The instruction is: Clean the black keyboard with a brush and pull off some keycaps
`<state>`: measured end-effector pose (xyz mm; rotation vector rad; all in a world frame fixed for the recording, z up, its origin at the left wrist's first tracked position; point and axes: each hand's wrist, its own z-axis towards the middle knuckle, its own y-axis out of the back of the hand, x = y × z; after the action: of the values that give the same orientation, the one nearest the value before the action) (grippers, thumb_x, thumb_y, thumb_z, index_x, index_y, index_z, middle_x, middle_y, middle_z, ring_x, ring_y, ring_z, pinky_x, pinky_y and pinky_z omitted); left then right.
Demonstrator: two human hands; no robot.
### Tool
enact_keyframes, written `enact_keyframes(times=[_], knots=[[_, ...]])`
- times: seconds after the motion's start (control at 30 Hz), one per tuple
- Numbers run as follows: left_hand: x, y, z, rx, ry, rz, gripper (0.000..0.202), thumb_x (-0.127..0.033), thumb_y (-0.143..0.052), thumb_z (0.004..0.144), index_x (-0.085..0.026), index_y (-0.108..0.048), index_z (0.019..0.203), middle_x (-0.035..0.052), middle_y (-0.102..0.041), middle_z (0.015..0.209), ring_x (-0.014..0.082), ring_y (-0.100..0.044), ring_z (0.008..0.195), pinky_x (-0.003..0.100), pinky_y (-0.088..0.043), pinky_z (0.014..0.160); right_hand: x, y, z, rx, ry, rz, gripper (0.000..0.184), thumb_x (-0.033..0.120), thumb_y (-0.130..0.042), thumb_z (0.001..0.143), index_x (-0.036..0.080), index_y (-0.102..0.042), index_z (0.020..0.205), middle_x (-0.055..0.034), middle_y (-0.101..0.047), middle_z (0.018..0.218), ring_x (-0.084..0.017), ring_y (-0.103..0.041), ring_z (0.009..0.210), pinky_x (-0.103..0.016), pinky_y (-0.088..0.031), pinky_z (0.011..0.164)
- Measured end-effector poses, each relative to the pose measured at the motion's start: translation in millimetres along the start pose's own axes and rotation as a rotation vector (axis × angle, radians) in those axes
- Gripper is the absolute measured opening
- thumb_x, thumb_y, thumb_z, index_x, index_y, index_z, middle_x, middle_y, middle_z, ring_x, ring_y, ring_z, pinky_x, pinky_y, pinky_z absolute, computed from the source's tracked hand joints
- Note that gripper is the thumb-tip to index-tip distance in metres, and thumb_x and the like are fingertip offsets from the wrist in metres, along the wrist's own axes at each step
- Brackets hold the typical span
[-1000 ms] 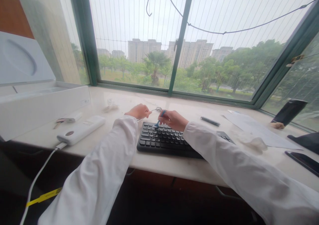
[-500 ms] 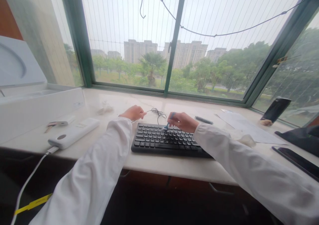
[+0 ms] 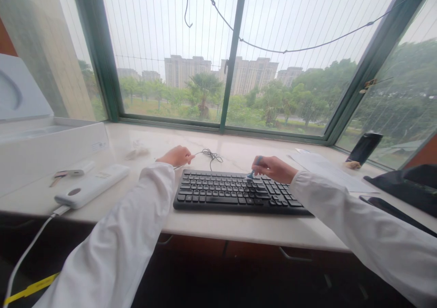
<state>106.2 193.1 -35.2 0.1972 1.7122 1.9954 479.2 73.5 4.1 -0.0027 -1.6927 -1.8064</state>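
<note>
A black keyboard (image 3: 235, 193) lies on the white stone sill in front of me. My right hand (image 3: 275, 169) is closed on a small blue brush (image 3: 254, 168), whose tip touches the keys at the keyboard's far right side. My left hand (image 3: 175, 155) rests at the keyboard's far left corner, fingers pinched on the thin keyboard cable (image 3: 209, 154), which lies bundled just behind the keyboard. Both arms wear white sleeves.
A white power bank (image 3: 89, 190) with a white lead lies at the left, beside keys and an open white box (image 3: 51, 146). Papers (image 3: 327, 169), a propped black phone (image 3: 364, 147) and dark items (image 3: 406, 185) sit at the right. Windows stand behind the sill.
My right hand has moved the blue brush from the keyboard's middle to its right side. The left hand keeps its place on the cable. My view has shifted rightward.
</note>
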Motion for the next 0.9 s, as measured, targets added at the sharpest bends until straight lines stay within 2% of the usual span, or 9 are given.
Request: enact_keyframes(times=[0.5, 0.73, 0.9], knots=[[-0.9, 0.8, -0.7, -0.007, 0.002, 0.005, 0.047, -0.048, -0.046, 0.089, -0.021, -0.074, 0.063, 0.0048, -0.068, 0.061, 0.0157, -0.057, 0.060, 0.028, -0.036, 0.063, -46.5, 38.7, -40.7, 0.001, -0.130, -0.120, 0.047, 0.066, -0.048, 0.082, 0.023, -0.063, 0.074, -0.0051, -0.070, 0.072, -0.020, -0.063, 0.069, -0.031, -0.045, 0.068], [-1.2, 0.9, -0.6, -0.008, 0.002, 0.002, 0.046, -0.048, -0.046, 0.089, -0.021, -0.074, 0.064, 0.0046, -0.068, 0.060, 0.0156, -0.057, 0.059, 0.028, -0.036, 0.062, -72.5, 53.1, -57.4, -0.026, -0.196, -0.144, 0.045, 0.066, -0.052, 0.080, 0.023, -0.065, 0.077, -0.0056, -0.071, 0.073, -0.021, -0.064, 0.070, -0.032, -0.046, 0.070], [-2.4, 1.6, -1.5, -0.014, -0.003, -0.003, 0.046, -0.047, -0.046, 0.089, -0.021, -0.074, 0.063, 0.0046, -0.066, 0.057, 0.0158, -0.056, 0.056, 0.029, -0.036, 0.061, -77.8, 61.2, -56.5, -0.038, -0.231, -0.064, 0.048, 0.068, -0.054, 0.078, 0.021, -0.064, 0.078, -0.0075, -0.071, 0.074, -0.020, -0.062, 0.069, -0.033, -0.046, 0.067]])
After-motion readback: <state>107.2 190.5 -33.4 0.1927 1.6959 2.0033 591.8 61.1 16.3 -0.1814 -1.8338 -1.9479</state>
